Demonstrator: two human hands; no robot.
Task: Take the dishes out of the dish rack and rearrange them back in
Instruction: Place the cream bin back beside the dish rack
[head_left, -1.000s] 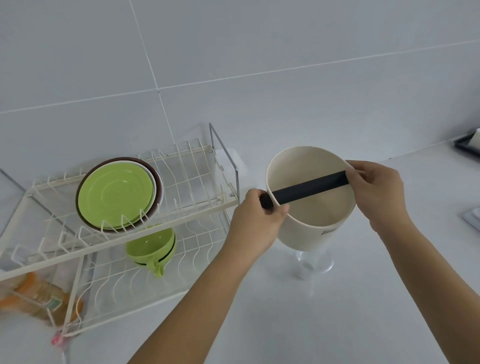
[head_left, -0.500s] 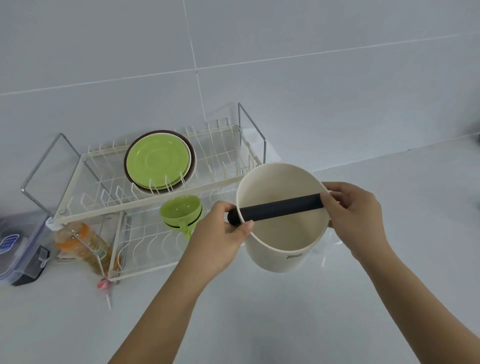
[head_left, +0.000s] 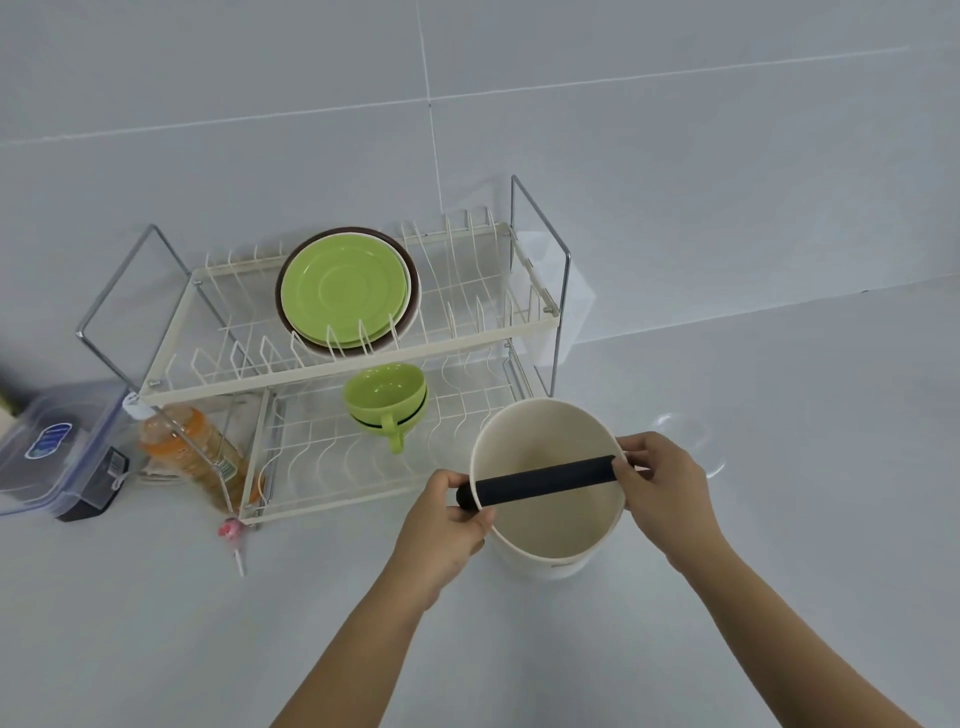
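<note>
Both hands on the cream container (head_left: 550, 525): left hand (head_left: 447, 525) pinched around the left end of the black bar (head_left: 540, 480) across its mouth, right hand (head_left: 662, 486) closed on the right end and rim. Container is upright and empty inside; can't tell if it's resting on the counter or just above it. It sits at the front right corner of the dish rack (head_left: 332, 358), just beside the lower tier's edge.

In the rack: green plate (head_left: 343, 288) standing upright in the upper tier slots, with a white and a brown plate (head_left: 413, 283) behind it. Green cup (head_left: 384, 402) on the lower tier, handle pointing toward the camera, near the container's left rim. Rest of both tiers bare wire.

Clear glass item (head_left: 685, 441) on the counter behind the right hand, partly hidden. Orange bottle (head_left: 192, 452) lying against the rack's left end, clear lidded box (head_left: 62, 452) further left, small pink item (head_left: 231, 532) by the rack's front left foot.

Counter (head_left: 779, 519) is pale and bare, open to the front and right. Tiled wall (head_left: 675, 156) directly behind the rack.
</note>
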